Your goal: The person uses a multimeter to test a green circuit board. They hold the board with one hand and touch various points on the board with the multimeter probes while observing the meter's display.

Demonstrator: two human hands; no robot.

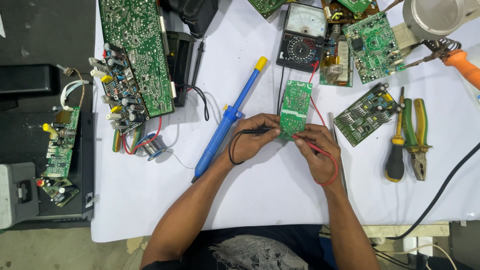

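Board: small green circuit board (295, 110) lying solder side up at the middle of the white sheet (260, 195), its lower edge between the two hands
Handling: judged light, stiff and thin, with fragile solder joints and parts underneath; best taken by its bare long edges, not by the face
Left hand (252, 137): at 8 o'clock of the board, fingers pinched round the black test probe (257, 131), whose tip rests at the board's lower left corner
Right hand (315, 150): at 5 o'clock of the board, fingers closed on the red test probe (305, 141), tip touching the lower right edge
Leads: black lead loops beside the left wrist, red lead (331, 170) curls round the right hand; both run up toward 12 o'clock
Meter: analog multimeter (300, 37) at 12 o'clock of the board, dial and pointer scale facing up
Desoldering pump: blue with yellow plunger (230, 120), slanting at 9 o'clock, just beside the left hand
Tweezers: slim metal pair (336, 145) at 3 o'clock, running down past the right wrist
Other boards: black amplifier board (367, 112) at 3 o'clock; square green board (374, 47) at 1 o'clock; long green board (135, 55) at 10 o'clock
Tools: screwdriver (396, 150) and green-handled pliers (417, 140) well apart at 3 o'clock
Solder: wire reel (152, 146) at 9 o'clock
Containers: round metal tin (432, 17) at 1 o'clock, contents not visible; grey case (17, 192) far at 8 o'clock, shut, contents hidden
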